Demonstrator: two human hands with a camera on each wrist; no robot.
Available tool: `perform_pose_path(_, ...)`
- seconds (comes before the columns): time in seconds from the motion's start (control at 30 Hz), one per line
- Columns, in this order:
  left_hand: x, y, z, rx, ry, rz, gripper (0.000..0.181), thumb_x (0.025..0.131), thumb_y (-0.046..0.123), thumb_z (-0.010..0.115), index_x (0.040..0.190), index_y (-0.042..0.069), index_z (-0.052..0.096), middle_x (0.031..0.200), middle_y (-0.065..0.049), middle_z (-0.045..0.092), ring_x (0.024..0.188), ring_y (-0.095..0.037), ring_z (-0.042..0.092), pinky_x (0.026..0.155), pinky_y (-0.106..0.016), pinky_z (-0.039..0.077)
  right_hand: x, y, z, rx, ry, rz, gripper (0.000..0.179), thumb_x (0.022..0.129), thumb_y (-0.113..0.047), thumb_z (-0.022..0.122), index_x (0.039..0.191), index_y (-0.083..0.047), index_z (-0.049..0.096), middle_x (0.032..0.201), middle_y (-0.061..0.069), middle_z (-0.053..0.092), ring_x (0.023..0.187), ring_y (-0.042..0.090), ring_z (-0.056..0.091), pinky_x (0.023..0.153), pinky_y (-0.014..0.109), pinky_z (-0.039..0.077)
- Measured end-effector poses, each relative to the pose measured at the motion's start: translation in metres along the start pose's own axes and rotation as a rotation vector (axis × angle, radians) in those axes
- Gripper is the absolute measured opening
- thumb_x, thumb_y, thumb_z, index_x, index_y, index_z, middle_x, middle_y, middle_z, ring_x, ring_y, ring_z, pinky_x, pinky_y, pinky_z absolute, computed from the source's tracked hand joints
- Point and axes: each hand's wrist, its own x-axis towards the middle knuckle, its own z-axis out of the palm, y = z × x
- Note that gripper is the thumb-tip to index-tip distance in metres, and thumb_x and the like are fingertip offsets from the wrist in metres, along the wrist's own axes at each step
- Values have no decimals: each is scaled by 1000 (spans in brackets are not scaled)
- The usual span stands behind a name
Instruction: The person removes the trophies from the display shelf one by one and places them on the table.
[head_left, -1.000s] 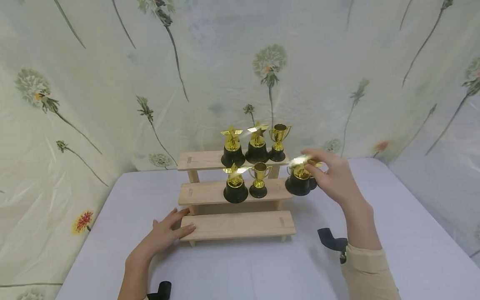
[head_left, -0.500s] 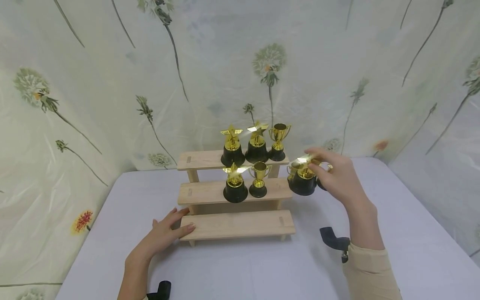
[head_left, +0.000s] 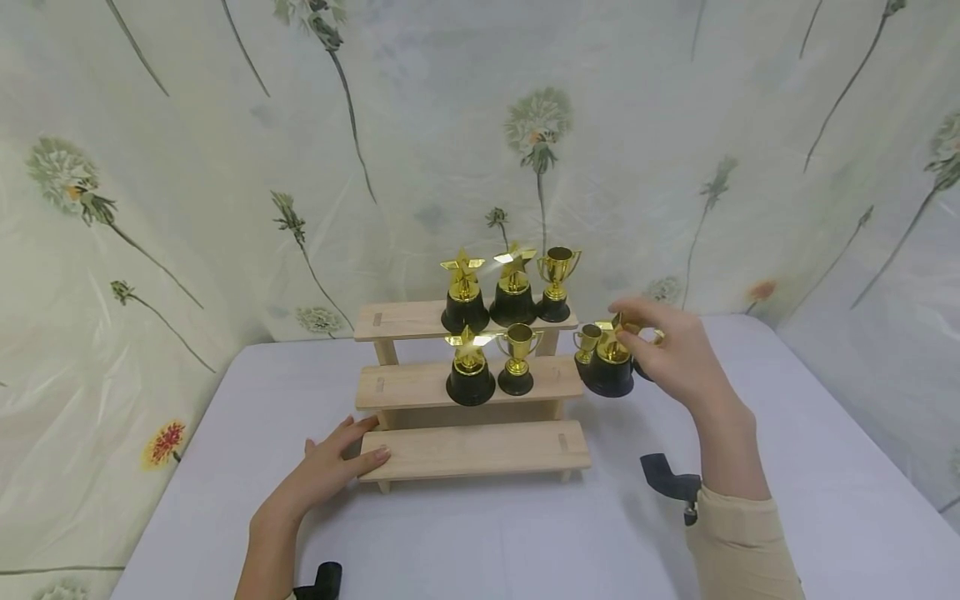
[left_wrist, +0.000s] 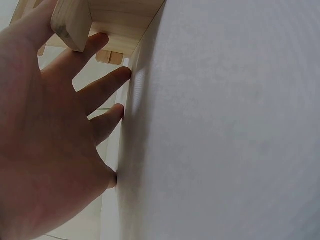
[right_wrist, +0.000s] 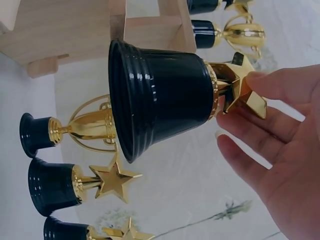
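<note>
My right hand (head_left: 667, 350) pinches a star trophy (head_left: 609, 379) by its gold star, just off the right end of a three-step wooden stand (head_left: 472, 450). In the right wrist view the trophy's black base (right_wrist: 160, 95) is large and in front of the other trophies, with thumb and fingers around the star. A gold cup trophy (head_left: 587, 340) stands behind it, partly hidden. My left hand (head_left: 330, 462) rests at the stand's left end, thumb on the lowest step. Its fingers (left_wrist: 105, 90) are spread, with tips at the white tabletop.
Two star trophies (head_left: 464, 292) (head_left: 513, 287) and a cup trophy (head_left: 556, 283) stand on the top step. The middle step holds a star trophy (head_left: 470, 375) and a cup trophy (head_left: 517, 358). More star trophies (right_wrist: 55, 187) stand on the table to the right. Behind hangs a floral cloth (head_left: 435, 125).
My right hand has moved slightly right with the star trophy, and the trophy's base has then dipped a little, showing more of the cup trophy behind. The left hand has stayed put.
</note>
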Motion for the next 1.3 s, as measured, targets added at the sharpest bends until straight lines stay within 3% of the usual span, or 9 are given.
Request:
perform_pose_path(0.23, 0, -1, 0, 4, 3, 1, 79, 87, 64, 63, 151, 21, 44, 160, -12, 36, 156, -33, 13, 114, -72, -17, 0, 1, 1, -5, -104, 89, 32, 89, -3, 68, 119, -13, 68, 106, 10, 73, 96, 26, 66, 76, 45, 53)
perform_pose_path(0.53, 0, -2, -1, 9, 0, 15, 79, 87, 66, 62, 151, 23, 44, 161, -11, 36, 156, -32, 12, 114, -72, -17, 2, 6, 4, -27, -246, 131, 29, 89, -3, 65, 117, -11, 66, 100, 10, 72, 91, 25, 64, 73, 37, 51)
perform_pose_path(0.67, 1, -2, 0, 9, 0, 12, 79, 87, 65, 62, 151, 22, 44, 160, -11, 36, 156, -33, 12, 114, -72, -17, 2, 7, 8, -35, -293, 167, 28, 89, -3, 62, 116, -9, 65, 101, 10, 72, 92, 27, 65, 75, 41, 53)
perform_pose_path(1.07, 1, -2, -1, 2, 2, 18, 80, 87, 63, 63, 151, 20, 44, 160, -11, 38, 156, -33, 12, 114, -71, -18, 2, 14, 20, -41, -391, 188, 31, 86, 5, 54, 112, -7, 67, 110, 12, 70, 100, 31, 65, 84, 48, 55)
perform_pose_path(1.3, 0, -2, -1, -2, 0, 19, 79, 87, 63, 63, 151, 20, 44, 160, -12, 37, 156, -33, 12, 114, -71, -19, 3, 17, 31, -80, -431, 183, 32, 83, 7, 53, 108, -6, 69, 103, 12, 71, 90, 26, 62, 77, 43, 54)
